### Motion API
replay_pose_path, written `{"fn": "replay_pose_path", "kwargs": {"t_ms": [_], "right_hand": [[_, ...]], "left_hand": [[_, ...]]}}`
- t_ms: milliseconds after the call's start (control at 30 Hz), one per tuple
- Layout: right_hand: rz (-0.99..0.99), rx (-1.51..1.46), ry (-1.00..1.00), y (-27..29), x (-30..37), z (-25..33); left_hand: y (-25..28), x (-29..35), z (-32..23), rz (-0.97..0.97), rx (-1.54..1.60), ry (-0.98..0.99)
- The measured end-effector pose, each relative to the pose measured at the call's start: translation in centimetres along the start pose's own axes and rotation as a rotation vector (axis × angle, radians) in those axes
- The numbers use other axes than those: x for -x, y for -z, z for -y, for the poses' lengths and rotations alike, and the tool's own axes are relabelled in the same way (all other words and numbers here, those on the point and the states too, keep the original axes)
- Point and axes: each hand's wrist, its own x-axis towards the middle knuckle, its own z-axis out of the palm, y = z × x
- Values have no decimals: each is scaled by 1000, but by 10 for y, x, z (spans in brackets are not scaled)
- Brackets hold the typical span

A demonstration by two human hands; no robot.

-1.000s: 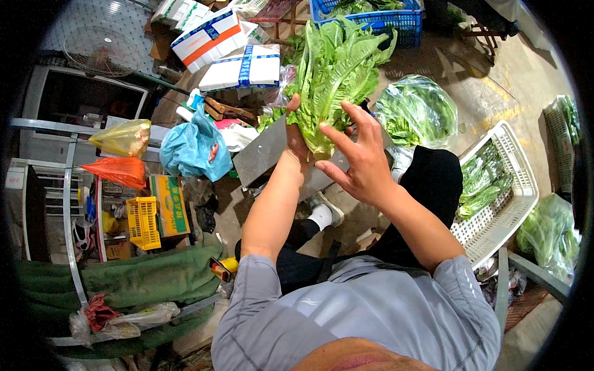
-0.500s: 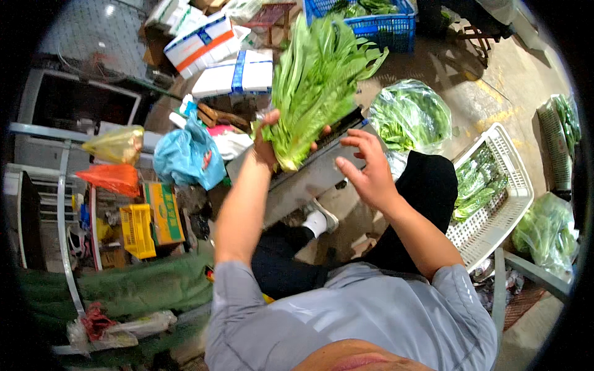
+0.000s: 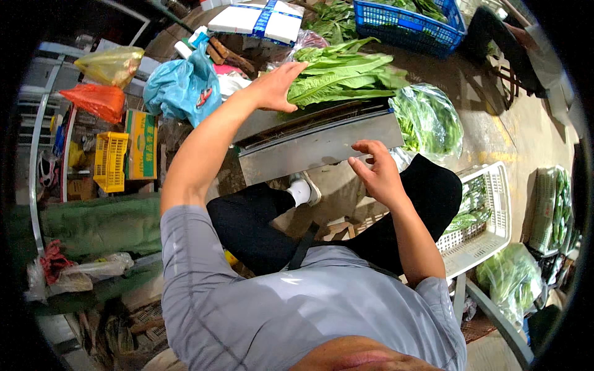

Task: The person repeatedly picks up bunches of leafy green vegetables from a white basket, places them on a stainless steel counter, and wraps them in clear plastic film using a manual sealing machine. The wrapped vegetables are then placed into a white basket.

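A bunch of green leafy lettuce (image 3: 346, 74) lies sideways on top of a grey metal box-like stand (image 3: 328, 148), its leaf tips toward the right. At its left end is my left hand (image 3: 275, 88), thumb and fingers spread apart around that end; whether the palm touches the stalks is hard to see. My right hand (image 3: 377, 170) hovers in front of the stand's right part, fingers loosely bent and apart, with nothing in it. Just beyond the stand's right end sits a clear plastic bag of leafy greens (image 3: 430, 120).
A blue crate (image 3: 408, 28) with greens stands at the far side, beside a white box with blue tape (image 3: 257, 21). On the left hang a blue plastic bag (image 3: 182, 86) and an orange bag (image 3: 96, 102). A white basket (image 3: 495, 216) of greens is at right. Another person sits far right.
The lettuce has gone from upright in my left hand to lying across the stand. My left hand has opened at its end. My right hand has moved slightly lower. The view has shifted.
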Motion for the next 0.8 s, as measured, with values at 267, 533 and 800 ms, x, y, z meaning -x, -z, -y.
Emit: {"fn": "replay_pose_path", "kwargs": {"t_ms": [267, 533, 800], "right_hand": [[92, 140, -47, -8, -13, -2], [20, 359, -23, -2, -53, -29], [161, 166, -199, 11, -97, -88]], "left_hand": [[-27, 32, 6, -52, 95, 184], [-33, 77, 18, -137, 157, 343], [-43, 188, -20, -501, 412, 634]]}}
